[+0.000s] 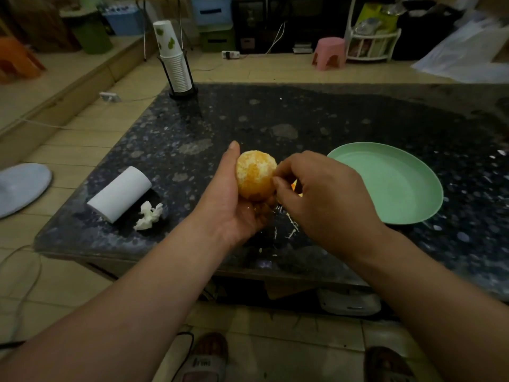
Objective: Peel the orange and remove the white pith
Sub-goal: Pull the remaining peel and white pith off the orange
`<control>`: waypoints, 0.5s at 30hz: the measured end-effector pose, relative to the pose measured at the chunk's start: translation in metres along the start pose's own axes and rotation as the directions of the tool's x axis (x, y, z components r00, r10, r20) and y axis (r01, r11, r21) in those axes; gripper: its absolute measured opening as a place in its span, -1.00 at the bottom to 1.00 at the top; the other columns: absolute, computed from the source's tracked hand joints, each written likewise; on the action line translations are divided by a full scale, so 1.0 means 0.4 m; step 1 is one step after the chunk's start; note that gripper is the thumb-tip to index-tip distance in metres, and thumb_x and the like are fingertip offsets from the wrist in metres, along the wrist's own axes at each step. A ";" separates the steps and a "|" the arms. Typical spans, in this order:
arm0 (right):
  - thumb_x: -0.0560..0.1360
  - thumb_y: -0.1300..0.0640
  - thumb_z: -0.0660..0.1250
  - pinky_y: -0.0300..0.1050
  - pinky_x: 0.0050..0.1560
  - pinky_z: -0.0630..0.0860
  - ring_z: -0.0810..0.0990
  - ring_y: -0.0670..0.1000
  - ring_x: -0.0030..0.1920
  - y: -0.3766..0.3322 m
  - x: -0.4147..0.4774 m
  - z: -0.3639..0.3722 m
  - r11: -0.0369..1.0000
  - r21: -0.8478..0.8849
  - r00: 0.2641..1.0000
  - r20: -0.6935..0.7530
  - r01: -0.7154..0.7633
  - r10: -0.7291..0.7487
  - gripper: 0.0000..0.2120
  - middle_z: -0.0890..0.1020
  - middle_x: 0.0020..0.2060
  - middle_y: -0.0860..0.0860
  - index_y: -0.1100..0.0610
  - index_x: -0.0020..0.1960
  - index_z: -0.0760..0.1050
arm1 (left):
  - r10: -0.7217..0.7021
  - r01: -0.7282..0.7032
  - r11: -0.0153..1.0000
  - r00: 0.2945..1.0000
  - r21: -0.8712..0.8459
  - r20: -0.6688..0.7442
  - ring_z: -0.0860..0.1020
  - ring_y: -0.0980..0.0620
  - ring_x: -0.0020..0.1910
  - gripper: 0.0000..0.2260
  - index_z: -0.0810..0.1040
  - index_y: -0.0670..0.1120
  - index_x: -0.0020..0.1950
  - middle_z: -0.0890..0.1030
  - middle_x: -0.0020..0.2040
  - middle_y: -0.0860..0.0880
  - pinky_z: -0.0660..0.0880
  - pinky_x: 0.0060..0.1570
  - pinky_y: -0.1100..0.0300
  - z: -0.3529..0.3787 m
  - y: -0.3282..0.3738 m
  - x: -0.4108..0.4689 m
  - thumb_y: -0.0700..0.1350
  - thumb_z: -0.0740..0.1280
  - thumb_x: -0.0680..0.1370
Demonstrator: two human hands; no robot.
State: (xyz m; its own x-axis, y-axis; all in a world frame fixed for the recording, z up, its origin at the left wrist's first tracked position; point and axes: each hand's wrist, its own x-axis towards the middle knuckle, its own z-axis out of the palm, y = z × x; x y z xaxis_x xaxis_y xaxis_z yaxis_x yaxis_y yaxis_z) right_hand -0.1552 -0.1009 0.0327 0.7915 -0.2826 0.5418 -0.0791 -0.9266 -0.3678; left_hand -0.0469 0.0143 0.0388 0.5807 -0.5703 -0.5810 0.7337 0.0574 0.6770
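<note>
A peeled orange (256, 176) with patches of white pith on its surface sits in my left hand (230, 198), which cups it from below and the left, thumb raised along its side. My right hand (316, 193) is at the orange's right side, thumb and fingertips pinching at its surface. Thin white pith scraps (292, 231) lie on the dark stone table (303, 117) just below my hands. A bit of orange peel (294, 185) shows behind my right fingers.
An empty green plate (396, 186) lies right of my hands. A white paper roll (119, 194) and a crumpled tissue (148, 215) lie to the left. A stack of paper cups in a holder (176, 70) stands at the table's far left corner.
</note>
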 end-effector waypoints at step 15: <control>0.54 0.08 0.42 0.03 -0.30 0.52 0.51 -0.06 -0.28 0.019 0.008 -0.005 0.976 0.145 0.985 -0.028 -0.165 0.171 -0.87 0.54 -0.29 -0.10 0.00 -0.16 0.50 | -0.007 0.004 0.999 0.999 0.051 0.048 0.56 0.01 -0.35 -0.43 0.68 -0.05 0.15 0.71 -0.13 -0.09 0.49 -0.33 0.21 0.002 -0.005 -0.005 0.44 0.29 0.57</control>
State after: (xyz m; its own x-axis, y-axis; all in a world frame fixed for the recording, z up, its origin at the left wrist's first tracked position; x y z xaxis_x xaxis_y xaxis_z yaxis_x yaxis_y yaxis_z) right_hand -0.1546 -0.1092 0.0333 0.7493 -0.4435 0.4919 -0.1201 -0.8214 -0.5576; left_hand -0.0498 0.0144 0.0390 0.5580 -0.6094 -0.5632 0.7173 0.0130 0.6966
